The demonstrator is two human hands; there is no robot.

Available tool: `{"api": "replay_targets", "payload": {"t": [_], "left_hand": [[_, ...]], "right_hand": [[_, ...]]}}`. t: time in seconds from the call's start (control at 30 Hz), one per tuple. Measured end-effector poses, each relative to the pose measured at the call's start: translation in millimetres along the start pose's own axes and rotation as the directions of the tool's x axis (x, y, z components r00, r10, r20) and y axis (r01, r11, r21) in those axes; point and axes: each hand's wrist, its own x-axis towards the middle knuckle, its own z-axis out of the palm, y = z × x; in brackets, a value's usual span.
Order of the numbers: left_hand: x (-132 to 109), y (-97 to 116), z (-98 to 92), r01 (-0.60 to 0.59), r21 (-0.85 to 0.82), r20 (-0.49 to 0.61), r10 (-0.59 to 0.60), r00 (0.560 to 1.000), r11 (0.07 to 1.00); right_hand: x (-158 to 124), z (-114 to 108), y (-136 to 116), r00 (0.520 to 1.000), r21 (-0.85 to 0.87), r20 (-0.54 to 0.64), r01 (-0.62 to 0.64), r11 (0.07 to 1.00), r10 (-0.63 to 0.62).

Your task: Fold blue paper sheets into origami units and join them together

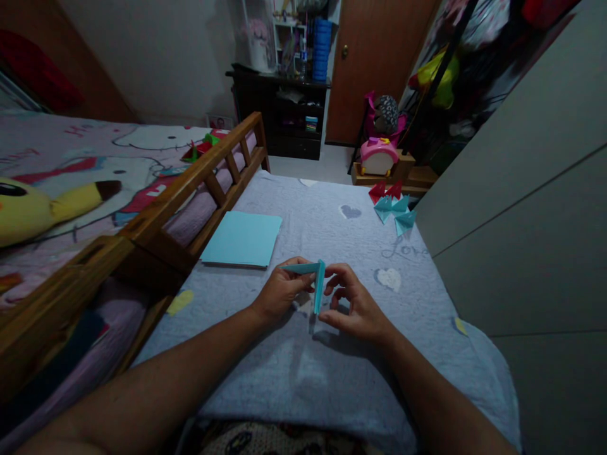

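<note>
Patterned fabric edges the head view's bottom, and beyond it the left hand pinches a folded blue paper over the pale cloth. Beside the paper, the right hand curls loosely, thumb and fingers parted, contact unclear. Folding seems the step under way; the next move likely calls for pressing a crease

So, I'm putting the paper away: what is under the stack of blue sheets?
The stack of blue sheets lies on the pale patterned cover, which shows past the stack's near and right edges. Anything directly beneath it is hidden.
</note>
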Motion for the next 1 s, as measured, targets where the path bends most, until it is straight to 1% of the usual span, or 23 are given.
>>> {"api": "replay_targets", "payload": {"t": [0.23, 0.33, 0.47, 0.77, 1.0], "left_hand": [[-0.9, 1.3, 1.4, 0.003, 0.015, -0.015, -0.003, 1.0, 1.0], [-1.4, 1.7, 1.1, 0.007, 0.013, -0.005, -0.007, 1.0, 1.0], [-1.0, 1.2, 0.6, 0.0, 0.001, 0.006, 0.0, 1.0, 1.0], [0.1, 2.1, 0.5, -0.075, 0.05, -0.034, 0.077, 0.996, 0.996], [0.6, 0.7, -1.2, -0.055, 0.012, -0.013, 0.055, 0.998, 0.998]], "right_hand": [[0.4, 1.3, -2.1, 1.0, -0.042, -0.022, 0.002, 0.999, -0.003], [0.8, 1.4, -3.0, 1.0, -0.036, -0.021, -0.012, 0.999, 0.011], [0.5, 1.1, -2.5, 1.0, -0.016, -0.022, 0.017, 1.0, -0.017], [-0.2, 0.7, -2.5, 0.998, -0.034, -0.051, 0.033, 0.999, -0.035], [-1.0, 1.2, -5.6, 0.999, -0.021, -0.041, 0.033, 0.999, -0.034]]}}
